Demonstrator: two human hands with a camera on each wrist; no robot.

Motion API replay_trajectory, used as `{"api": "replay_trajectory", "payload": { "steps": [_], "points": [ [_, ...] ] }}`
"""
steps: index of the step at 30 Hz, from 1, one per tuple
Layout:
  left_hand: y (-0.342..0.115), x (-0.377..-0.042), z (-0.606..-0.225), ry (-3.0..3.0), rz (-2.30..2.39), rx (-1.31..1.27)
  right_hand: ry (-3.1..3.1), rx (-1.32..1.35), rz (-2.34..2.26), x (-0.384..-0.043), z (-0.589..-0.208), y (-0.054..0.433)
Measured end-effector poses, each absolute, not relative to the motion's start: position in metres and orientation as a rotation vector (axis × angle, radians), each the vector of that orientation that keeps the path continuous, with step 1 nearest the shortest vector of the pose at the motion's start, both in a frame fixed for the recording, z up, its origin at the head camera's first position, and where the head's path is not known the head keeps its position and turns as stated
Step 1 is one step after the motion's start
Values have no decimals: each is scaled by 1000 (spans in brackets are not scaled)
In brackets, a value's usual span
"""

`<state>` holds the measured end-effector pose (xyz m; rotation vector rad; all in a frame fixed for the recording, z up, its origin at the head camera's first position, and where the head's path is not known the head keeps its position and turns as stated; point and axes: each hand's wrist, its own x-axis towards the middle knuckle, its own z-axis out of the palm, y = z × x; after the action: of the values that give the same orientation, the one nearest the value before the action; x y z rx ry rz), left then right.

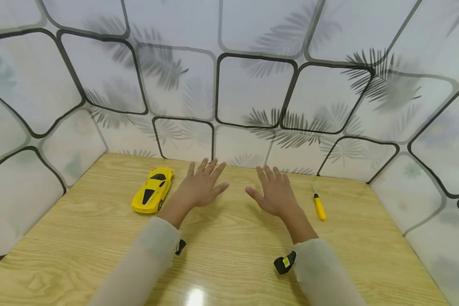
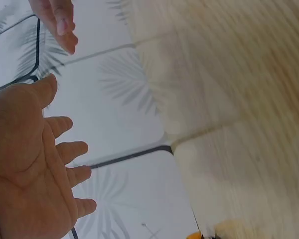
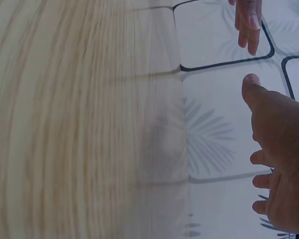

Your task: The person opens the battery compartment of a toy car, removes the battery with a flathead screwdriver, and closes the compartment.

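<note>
My left hand (image 1: 199,187) is held over the table with its fingers spread and nothing in it. Just left of it a yellow toy car (image 1: 153,190) with black windows stands on the table; a sliver of orange-yellow (image 2: 193,235) shows at the bottom of the left wrist view. My right hand (image 1: 276,192), fingers spread too, holds nothing. To its right lies a screwdriver (image 1: 319,207) with a yellow handle, its thin shaft pointing to the back. In the left wrist view the palm of the left hand (image 2: 30,164) faces the camera.
The wood-grain table (image 1: 229,255) ends at the back against a white wall covering (image 1: 245,93) with dark outlines and leaf prints, which also rises on both sides. A black wrist camera (image 1: 284,262) sits at the right sleeve.
</note>
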<state>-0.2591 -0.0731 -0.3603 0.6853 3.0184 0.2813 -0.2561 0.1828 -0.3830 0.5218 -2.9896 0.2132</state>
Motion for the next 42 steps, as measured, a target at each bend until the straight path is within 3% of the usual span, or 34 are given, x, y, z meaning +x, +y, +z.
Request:
{"api": "replay_trajectory", "payload": {
  "steps": [13, 32, 42],
  "points": [
    [-127, -257, -351, 2991, 351, 598, -2992, 624, 347, -256, -379, 139],
    [-219, -255, -368, 3007, 356, 433, -2978, 811, 423, -244, -377, 52],
    [-235, -254, -370, 2950, 449, 460, -3001, 885, 458, -236, -378, 19]
  ]
}}
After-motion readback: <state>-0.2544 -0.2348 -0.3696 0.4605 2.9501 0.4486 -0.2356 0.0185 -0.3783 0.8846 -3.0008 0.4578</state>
